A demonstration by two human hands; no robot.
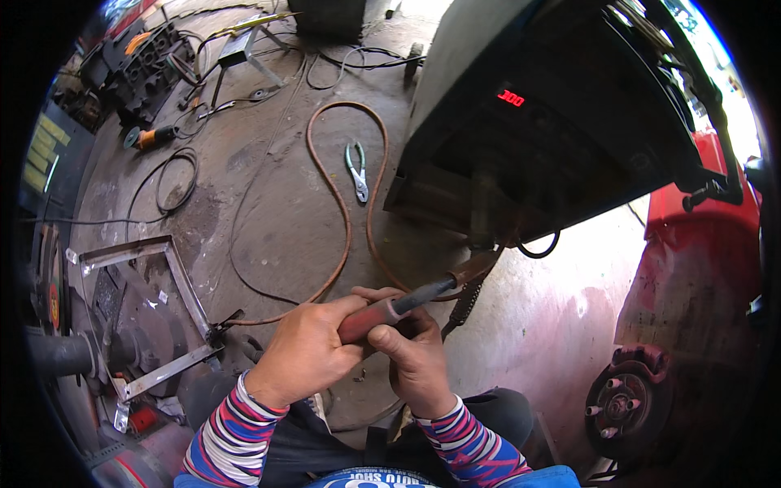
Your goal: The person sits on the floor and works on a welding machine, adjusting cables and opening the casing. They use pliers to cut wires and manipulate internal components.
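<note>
Both hands are in front of me, over my lap. My left hand (307, 346) is wrapped round the back of a red, tube-shaped handle (366, 322). My right hand (419, 358) grips the same handle from below, its thumb lying along the side. A dark sleeve (425, 294) comes out of the handle's front and meets a brown wrapped piece (473, 267) near the dark machine (521, 154), which has a lit red display. Whether that end is joined to the machine, I cannot tell. Slip-joint pliers (358, 172) with pale green grips lie on the floor beyond my hands.
An orange-brown cable (348, 228) loops over the floor to a dark clamp (224, 325) at a square metal frame (191, 289) on the left. Farther off are an angle grinder (152, 137), a small metal stand (240, 47) and an engine block (134, 69). A wheel hub (620, 404) stands right.
</note>
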